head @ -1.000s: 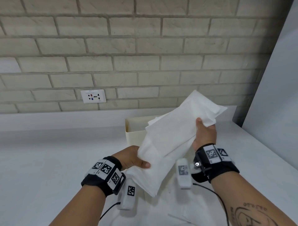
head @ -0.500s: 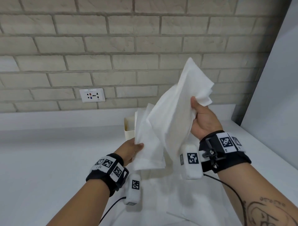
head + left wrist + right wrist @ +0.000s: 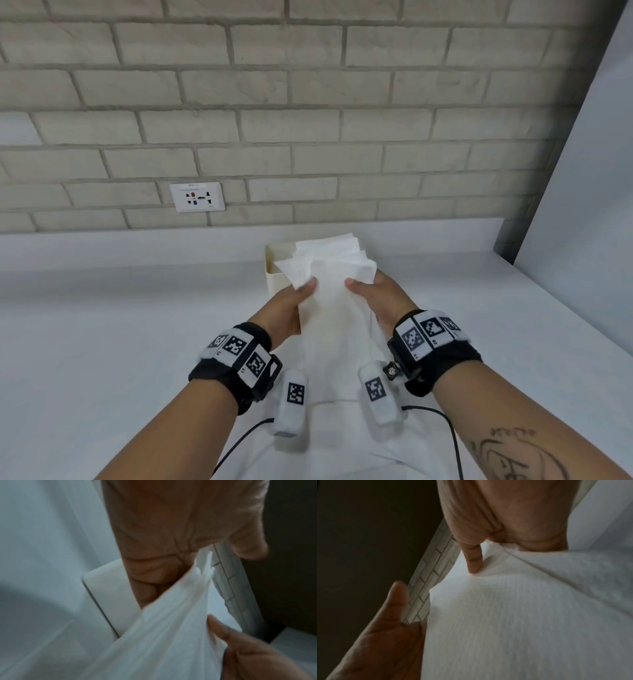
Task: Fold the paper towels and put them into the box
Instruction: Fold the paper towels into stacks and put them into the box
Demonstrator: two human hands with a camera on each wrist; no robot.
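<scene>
Both hands grip one folded paper towel stack (image 3: 334, 291): left hand (image 3: 286, 313) pinches its left edge, right hand (image 3: 380, 301) its right, far end over the box (image 3: 275, 279).

**A plain white counter against a brick wall: the kind of room stays unclear**

A smooth white counter (image 3: 102, 325) runs along a wall of pale, whitewashed brick (image 3: 308, 102) with grey mortar lines. A white multi-socket outlet (image 3: 197, 197) is set into the brick just above the counter's low white upstand. A flat white panel (image 3: 589, 171) closes the right side. Home, office or lab cannot be told.
</scene>
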